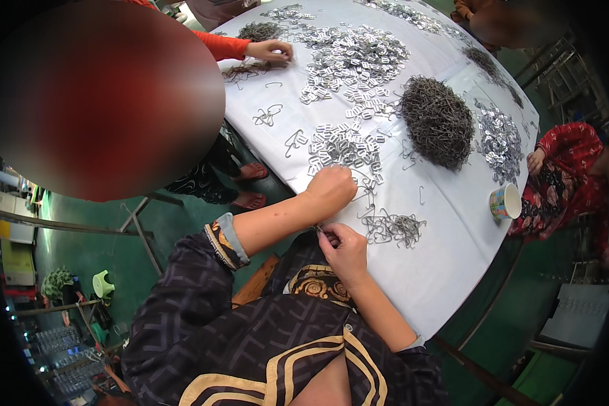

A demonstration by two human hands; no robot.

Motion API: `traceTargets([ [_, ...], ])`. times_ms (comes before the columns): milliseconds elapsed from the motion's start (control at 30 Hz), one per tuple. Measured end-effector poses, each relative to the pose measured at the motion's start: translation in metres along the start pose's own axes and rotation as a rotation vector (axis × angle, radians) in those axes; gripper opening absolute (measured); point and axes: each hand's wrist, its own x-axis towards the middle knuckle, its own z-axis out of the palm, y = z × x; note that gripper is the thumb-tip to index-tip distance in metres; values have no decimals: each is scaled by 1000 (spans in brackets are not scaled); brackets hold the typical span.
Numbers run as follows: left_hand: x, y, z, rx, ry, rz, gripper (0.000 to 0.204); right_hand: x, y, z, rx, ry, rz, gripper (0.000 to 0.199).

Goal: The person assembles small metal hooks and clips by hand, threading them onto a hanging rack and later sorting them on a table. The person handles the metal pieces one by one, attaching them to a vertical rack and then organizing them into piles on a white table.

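My left hand (333, 191) is closed, its knuckles up, at the near edge of a small heap of silver slotted metal buckles (345, 149). Its fingertips are turned away, so what they hold is hidden. Close to the table's edge, my right hand (345, 252) is closed in a pinch around something small and dark that I cannot make out. Just right of it lies a loose tangle of bent wire hooks (394, 230). A few more wire hooks (365, 184) are strewn between this tangle and the buckles.
Farther along the white-covered table (446, 257) are a large buckle heap (358, 57) and a big dark mound of wire hooks (436, 122). At the right edge stands a paper cup (505, 202). A co-worker's hand (269, 51) reaches in at upper left; another person's hand (536, 161) rests at right.
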Motion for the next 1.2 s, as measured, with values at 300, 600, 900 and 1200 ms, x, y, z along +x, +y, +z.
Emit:
traceTargets([
  [300,-20,-32,2,-100,184,110,7,-1,-3,2,46,-23,23,9],
  [600,0,-9,-1,5,-46,-88,12,1,-3,2,25,8,-18,10],
  [900,-71,-28,-45,-1134,18,-95,8,7,-2,-8,64,70,77,10],
  [1200,-90,-13,-40,-933,171,-183,9,12,-8,-5,26,51,74,9],
])
